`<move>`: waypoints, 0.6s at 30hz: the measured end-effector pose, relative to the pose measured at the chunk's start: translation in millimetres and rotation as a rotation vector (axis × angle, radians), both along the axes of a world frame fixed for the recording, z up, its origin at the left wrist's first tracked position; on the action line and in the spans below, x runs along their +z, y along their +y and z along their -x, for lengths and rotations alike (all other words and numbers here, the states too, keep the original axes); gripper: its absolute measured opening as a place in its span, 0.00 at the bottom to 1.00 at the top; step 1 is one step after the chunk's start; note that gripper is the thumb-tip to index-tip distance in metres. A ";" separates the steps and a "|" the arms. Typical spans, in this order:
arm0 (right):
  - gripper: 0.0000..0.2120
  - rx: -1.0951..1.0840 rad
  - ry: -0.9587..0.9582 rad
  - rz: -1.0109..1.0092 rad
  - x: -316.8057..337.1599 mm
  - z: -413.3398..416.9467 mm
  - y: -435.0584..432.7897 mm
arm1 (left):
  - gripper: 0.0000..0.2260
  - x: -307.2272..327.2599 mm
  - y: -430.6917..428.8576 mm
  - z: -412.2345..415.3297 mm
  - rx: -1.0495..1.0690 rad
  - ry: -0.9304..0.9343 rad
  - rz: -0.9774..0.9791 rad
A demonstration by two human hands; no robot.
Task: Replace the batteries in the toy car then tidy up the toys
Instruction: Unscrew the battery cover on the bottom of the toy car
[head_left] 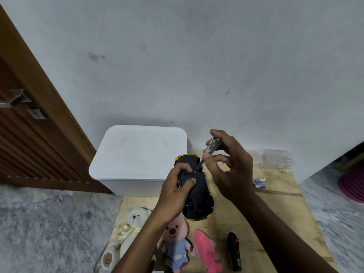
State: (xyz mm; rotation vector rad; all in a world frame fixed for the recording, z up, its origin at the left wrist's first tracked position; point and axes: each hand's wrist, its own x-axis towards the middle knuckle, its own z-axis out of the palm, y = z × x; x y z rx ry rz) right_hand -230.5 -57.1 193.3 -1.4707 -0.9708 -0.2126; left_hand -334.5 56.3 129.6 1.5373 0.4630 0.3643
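Nearest, on the pale plywood board (275, 223): three plush toys (175, 245), one black remote (234, 251). Above: left hand (175, 194) clasps one upturned black-and-yellow toy car (195, 194); right hand (230, 164) pinches one clear-handled screwdriver (206, 152), tip on its underside. Beyond: two blue batteries (259, 183), one lidded white plastic bin (137, 158).
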 end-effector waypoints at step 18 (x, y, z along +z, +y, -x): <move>0.25 -0.008 -0.023 0.002 6.5 3.3 3.7 | 0.06 1.0 2.9 0.4 -0.013 -0.025 -0.021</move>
